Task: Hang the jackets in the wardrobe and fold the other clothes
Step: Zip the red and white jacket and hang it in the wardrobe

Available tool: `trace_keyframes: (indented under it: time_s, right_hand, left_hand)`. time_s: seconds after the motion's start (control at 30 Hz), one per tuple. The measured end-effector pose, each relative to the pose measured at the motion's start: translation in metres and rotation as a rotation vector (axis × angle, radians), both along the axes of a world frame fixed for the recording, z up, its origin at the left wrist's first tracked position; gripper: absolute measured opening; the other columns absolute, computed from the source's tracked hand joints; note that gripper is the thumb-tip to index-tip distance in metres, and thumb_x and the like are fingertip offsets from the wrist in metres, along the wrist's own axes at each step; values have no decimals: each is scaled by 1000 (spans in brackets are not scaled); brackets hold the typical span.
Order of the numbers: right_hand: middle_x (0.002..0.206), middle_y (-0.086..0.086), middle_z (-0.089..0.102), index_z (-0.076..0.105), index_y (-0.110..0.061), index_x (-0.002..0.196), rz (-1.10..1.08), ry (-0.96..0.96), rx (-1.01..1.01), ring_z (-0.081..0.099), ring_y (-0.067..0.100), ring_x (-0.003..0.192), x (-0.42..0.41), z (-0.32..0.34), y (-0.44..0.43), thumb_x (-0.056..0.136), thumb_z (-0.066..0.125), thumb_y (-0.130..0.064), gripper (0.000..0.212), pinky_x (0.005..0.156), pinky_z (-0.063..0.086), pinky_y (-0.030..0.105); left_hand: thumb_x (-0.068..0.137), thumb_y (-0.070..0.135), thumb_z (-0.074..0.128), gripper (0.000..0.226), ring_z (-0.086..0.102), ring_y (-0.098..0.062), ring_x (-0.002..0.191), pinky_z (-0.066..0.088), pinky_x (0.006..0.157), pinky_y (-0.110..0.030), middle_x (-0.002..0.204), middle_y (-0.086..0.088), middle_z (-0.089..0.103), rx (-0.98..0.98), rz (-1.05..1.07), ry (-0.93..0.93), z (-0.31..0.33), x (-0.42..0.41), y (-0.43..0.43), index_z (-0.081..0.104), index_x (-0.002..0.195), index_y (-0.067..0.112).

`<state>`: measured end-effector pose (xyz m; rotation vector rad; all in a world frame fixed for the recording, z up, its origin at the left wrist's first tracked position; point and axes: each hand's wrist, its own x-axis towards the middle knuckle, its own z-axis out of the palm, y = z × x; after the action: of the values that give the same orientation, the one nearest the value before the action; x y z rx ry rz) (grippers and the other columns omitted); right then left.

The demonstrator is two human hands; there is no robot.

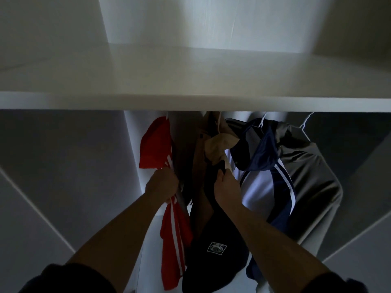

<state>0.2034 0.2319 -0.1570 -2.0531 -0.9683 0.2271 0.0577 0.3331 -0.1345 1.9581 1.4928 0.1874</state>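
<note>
The black jacket (213, 240) carries a small white square badge (216, 248) low on its front; its writing is too small to read. The right hand (226, 187) grips this jacket's top edge, and the cloth hangs below it, toward the near side. To its left, the left hand (161, 185) is curled tight on the red jacket (156, 142) with white stripes. Both jackets hang under the white shelf (190, 100), left of a white-and-navy jacket (264, 182).

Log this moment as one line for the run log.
stage: hanging | left hand: grips red jacket | right hand: grips black jacket | place: inside wardrobe
</note>
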Motion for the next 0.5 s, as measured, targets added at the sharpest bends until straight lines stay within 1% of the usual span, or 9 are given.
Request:
trace_keyframes:
  time_s: [0.03,0.1,0.17,0.2,0.27,0.33,0.4,0.43,0.5]
  right_hand:
    - [100,17,62,53,-1,115,0,39,-33,59,30,93,-4,3,0,102,35,-23,31,79,44,40]
    - [104,16,60,50,-2,119,29,103,-96,57,29,95,-10,12,-1,102,35,-28,35,76,39,33]
    - [103,15,55,47,1,127,93,44,-157,56,30,101,-14,19,-6,102,39,-27,38,82,40,34]
    - [102,13,53,44,2,130,126,22,-184,56,30,102,-15,21,-10,102,41,-26,41,88,41,36]
    - [115,14,56,38,-3,139,176,59,-206,55,30,108,-20,27,-25,100,45,-27,46,94,44,40]
    - [131,14,51,34,-8,142,201,50,-182,53,29,115,-25,30,-48,98,48,-27,50,93,46,39]
    - [135,11,46,34,-10,142,264,44,-116,53,26,113,-34,30,-76,98,49,-26,49,90,45,33]
    - [133,9,47,34,-11,141,308,88,-67,55,22,109,-40,30,-91,98,49,-24,47,88,45,30]
    - [125,4,51,38,-14,138,386,197,19,56,15,103,-53,25,-121,98,50,-19,42,86,45,24]
  left_hand:
    - [96,10,51,30,58,-16,45,46,44,-22,59,-8,57,4,-7,9,2,-4,0,51,66,8]
    - [97,11,49,24,60,-24,56,54,56,-30,64,-9,59,13,-31,19,7,-10,-2,58,76,2]
    - [100,17,44,25,64,-27,68,58,71,-39,74,-10,61,76,-57,31,14,-16,-10,60,97,-1]
    - [101,24,40,29,65,-27,74,58,74,-40,82,-10,63,120,-64,47,18,-20,-18,56,107,1]
    - [101,37,36,38,64,-23,78,55,72,-36,92,-7,62,203,-66,108,26,-31,-40,44,122,7]
    - [99,42,38,46,61,-20,82,50,71,-33,101,-5,60,299,-61,141,28,-45,-67,35,132,11]
    - [97,41,43,44,60,-19,87,49,73,-33,111,-4,58,332,-12,55,27,-62,-102,37,132,13]
    - [97,40,44,39,60,-16,86,48,73,-32,111,-1,58,320,21,-12,27,-70,-122,40,128,16]
    - [97,38,45,26,60,-13,78,51,72,-34,103,3,60,291,94,-134,22,-85,-165,45,116,20]
